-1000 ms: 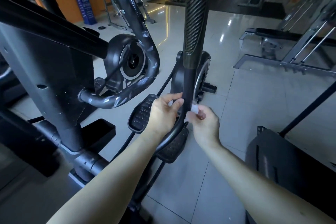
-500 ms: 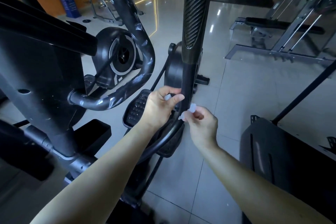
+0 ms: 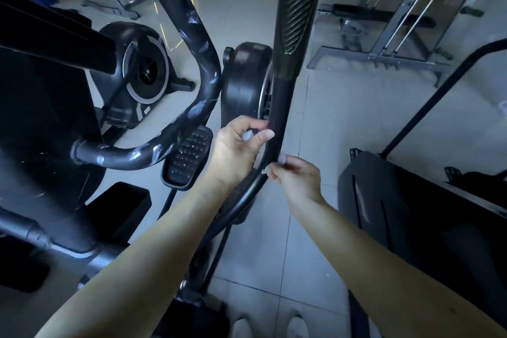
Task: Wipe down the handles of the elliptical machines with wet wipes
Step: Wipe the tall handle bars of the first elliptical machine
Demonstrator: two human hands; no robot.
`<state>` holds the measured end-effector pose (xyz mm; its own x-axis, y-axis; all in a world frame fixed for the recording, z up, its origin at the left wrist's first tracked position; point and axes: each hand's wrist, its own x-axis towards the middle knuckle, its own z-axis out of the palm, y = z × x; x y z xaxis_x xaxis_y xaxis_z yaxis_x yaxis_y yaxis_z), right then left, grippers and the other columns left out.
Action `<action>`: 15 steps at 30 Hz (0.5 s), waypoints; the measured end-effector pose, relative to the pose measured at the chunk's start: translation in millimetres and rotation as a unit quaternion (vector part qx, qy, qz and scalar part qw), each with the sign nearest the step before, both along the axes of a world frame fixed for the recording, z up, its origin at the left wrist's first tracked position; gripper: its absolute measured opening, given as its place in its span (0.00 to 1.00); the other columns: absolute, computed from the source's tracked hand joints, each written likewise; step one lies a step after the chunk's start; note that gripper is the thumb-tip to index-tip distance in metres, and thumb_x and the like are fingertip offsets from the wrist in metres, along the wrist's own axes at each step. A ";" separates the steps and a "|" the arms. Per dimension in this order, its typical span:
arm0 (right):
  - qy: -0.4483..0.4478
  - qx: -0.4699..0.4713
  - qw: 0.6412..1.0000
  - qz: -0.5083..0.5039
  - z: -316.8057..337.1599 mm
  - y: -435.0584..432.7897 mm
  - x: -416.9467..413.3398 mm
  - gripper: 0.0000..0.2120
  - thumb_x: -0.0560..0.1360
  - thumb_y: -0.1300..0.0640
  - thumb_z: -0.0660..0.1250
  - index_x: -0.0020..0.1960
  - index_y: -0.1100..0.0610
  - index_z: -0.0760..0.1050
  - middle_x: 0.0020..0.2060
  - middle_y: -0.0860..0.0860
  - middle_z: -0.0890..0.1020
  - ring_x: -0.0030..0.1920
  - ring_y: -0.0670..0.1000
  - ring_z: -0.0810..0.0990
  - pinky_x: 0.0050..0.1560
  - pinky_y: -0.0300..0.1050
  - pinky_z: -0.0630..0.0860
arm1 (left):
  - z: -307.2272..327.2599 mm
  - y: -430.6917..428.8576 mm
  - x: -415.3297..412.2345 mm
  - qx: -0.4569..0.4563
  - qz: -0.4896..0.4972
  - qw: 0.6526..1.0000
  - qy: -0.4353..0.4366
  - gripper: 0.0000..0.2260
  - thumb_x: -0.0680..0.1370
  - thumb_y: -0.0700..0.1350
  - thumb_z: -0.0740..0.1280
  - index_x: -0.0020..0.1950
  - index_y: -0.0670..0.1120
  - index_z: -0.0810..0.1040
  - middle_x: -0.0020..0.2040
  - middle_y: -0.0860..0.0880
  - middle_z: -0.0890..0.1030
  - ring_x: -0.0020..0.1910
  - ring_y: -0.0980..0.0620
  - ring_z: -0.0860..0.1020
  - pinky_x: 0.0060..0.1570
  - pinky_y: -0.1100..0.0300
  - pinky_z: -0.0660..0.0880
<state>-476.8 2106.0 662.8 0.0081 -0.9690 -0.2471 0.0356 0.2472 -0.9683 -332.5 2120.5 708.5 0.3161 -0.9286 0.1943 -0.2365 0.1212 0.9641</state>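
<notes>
A tall black elliptical handle (image 3: 282,107) rises through the middle of the view, with a ribbed grip at its upper part and a curved bar below. My left hand (image 3: 236,148) pinches a bit of white wet wipe (image 3: 248,135) against the bar's left side. On the bar's right side, slightly lower, my right hand (image 3: 297,177) pinches another white bit of wipe (image 3: 281,158). Whether the two bits are one wipe running behind the bar is hidden. A second, looped handle (image 3: 203,107) with pale smears curves at the left.
The elliptical's dark console column (image 3: 41,123) fills the left. A studded pedal (image 3: 188,158) and a flywheel housing (image 3: 244,82) sit behind my hands. A dark machine base (image 3: 411,217) stands at the right, a weight bench frame (image 3: 384,57) at the back. My shoes (image 3: 270,326) show below.
The view tilted downward and drew closer. My left hand now sits higher on the bar than my right, which slid a little lower along the curve.
</notes>
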 end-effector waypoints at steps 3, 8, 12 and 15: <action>0.016 -0.009 1.000 -0.013 -5.4 15.2 8.7 0.05 0.75 0.74 0.68 0.41 0.71 0.79 0.30 0.53 0.81 0.32 0.50 0.78 0.46 0.45 0.81 | 0.3 0.6 1.2 -0.018 -0.008 1.000 -0.001 0.08 0.77 0.48 0.76 0.53 0.47 0.84 0.41 0.55 0.82 0.34 0.65 0.79 0.39 0.71 0.72; 0.038 0.072 0.995 0.060 -21.3 37.9 10.3 0.12 0.74 0.75 0.68 0.35 0.64 0.79 0.31 0.56 0.81 0.34 0.54 0.78 0.46 0.44 0.79 | -0.3 2.0 0.8 -0.013 -0.012 1.000 -0.003 0.08 0.77 0.48 0.76 0.53 0.47 0.83 0.40 0.56 0.81 0.33 0.66 0.77 0.38 0.71 0.72; 0.048 0.060 0.997 0.023 1.5 26.5 -12.1 0.08 0.74 0.70 0.73 0.38 0.61 0.82 0.36 0.54 0.83 0.37 0.52 0.77 0.45 0.46 0.77 | -3.9 7.6 5.7 -0.008 -0.015 1.000 -0.018 0.06 0.78 0.47 0.76 0.52 0.49 0.84 0.43 0.56 0.83 0.38 0.64 0.78 0.46 0.61 0.75; 0.059 0.023 0.996 0.058 26.1 26.1 -28.7 0.05 0.72 0.66 0.70 0.39 0.60 0.82 0.39 0.60 0.84 0.39 0.53 0.79 0.49 0.48 0.77 | -11.7 26.3 5.4 0.027 -0.005 0.999 -0.036 0.06 0.79 0.48 0.74 0.54 0.48 0.84 0.40 0.57 0.81 0.35 0.64 0.77 0.43 0.62 0.74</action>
